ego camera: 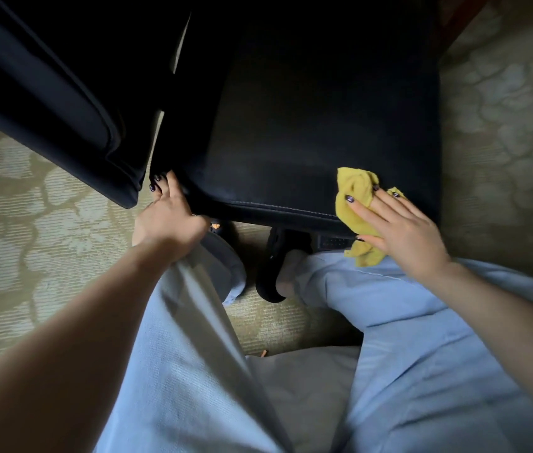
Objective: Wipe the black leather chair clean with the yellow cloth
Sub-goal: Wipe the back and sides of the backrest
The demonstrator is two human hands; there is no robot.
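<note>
Bracing black leather chair (291,142) with left hand (170,217), fingers curled round seat's front-left corner, likely to stop it shifting under wiping load. Right hand (402,227) flat, fingers straight and spread, pressing crumpled yellow cloth (355,194) onto seat's front edge near right corner, cloth tail hanging over edge. Leather dull, faint haze mid-seat, so probably more passes needed. Underneath: olive-beige floral patterned carpet (29,223). Light blue trousers (422,354) close to front edge.
</note>
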